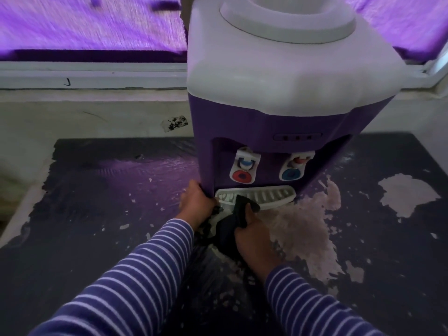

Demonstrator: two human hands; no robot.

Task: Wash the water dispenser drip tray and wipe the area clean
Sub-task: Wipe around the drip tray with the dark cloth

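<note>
- The dispenser (278,93), purple with a white top, stands on a dark worktop (97,214) in front of a window sill (92,73).
- The white slatted tray (271,196) sits in its place at the foot of the dispenser's front, under two taps (243,166), one with a red lever on the left and one with a blue lever on the right.
- The left hand (196,204) has its grip closed on the dispenser's lower left corner, fingers curled round the edge, just beside the tray's left end.
- The right hand (252,236) has its grip closed round a dark cloth (228,229). The cloth's upper end lies on the tray's front left part.
- Both arms wear striped sleeves (135,275).
- The worktop's dark coating is peeled in pale patches (303,229), the largest just in front of and to the right of the tray.
</note>
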